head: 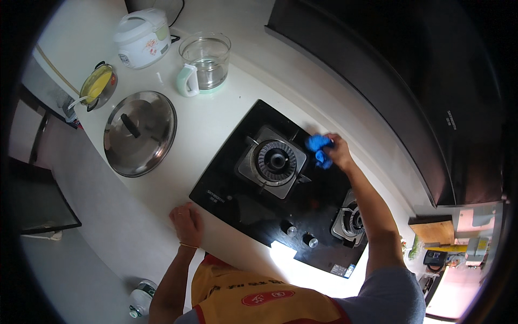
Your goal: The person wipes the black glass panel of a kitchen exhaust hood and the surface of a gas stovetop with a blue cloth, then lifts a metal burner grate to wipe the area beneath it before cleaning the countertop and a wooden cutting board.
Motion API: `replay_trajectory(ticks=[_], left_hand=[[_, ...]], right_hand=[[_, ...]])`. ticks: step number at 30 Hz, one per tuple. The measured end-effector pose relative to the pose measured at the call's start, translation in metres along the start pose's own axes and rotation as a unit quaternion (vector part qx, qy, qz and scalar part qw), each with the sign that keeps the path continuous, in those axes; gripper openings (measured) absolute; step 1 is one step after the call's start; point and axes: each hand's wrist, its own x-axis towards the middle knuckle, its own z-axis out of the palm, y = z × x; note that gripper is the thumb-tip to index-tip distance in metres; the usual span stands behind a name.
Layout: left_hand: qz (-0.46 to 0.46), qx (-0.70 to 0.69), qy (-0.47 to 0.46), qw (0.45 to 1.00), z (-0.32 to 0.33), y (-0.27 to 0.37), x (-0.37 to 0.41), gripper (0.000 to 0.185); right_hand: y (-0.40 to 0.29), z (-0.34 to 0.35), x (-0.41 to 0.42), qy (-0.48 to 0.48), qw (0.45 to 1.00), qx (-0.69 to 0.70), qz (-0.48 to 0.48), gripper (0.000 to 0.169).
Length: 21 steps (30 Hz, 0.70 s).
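Observation:
My right hand (339, 151) grips a crumpled blue cloth (320, 148) at the back edge of a black glass gas cooktop (243, 210). Left of the cloth sits a burner (277, 161) with a square metal surround and pan supports. A second burner (351, 220) is partly hidden behind my right forearm. Two metal knobs, a nearer one (313, 242) and another (291, 231), stand at the cooktop's front. My left hand (187, 222) rests on the white countertop's front edge, beside the cooktop's left corner, and holds nothing that I can see.
A large steel lid (141, 133) lies left on the countertop (194, 133). Behind it are a pot of yellow food (99, 87), a rice cooker (143, 38) and a glass jug (205, 65). A dark range hood (364, 81) overhangs the back. A plastic bottle (142, 299) is low left.

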Motion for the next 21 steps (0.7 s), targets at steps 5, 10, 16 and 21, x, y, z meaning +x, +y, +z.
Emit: replay_trajectory(ticks=[5,10,16,21], left_hand=[[-0.012,-0.005,-0.029,1.000,-0.005,-0.002,0.000,0.022],[-0.006,-0.024,-0.020,1.000,-0.007,-0.002,0.000,0.022],[-0.012,-0.029,-0.052,0.998,-0.006,-0.006,-0.003,0.023],[0.001,-0.036,-0.028,0.999,-0.008,-0.004,0.002,0.024]], right_hand=[[-0.051,0.043,0.097,-0.122,0.964,-0.236,0.001,0.058],[-0.102,0.085,0.145,-0.182,0.935,-0.302,-0.023,0.056],[-0.155,0.147,0.147,-0.134,0.934,-0.322,-0.079,0.050],[-0.209,0.196,0.104,-0.250,0.934,-0.186,-0.175,0.042]])
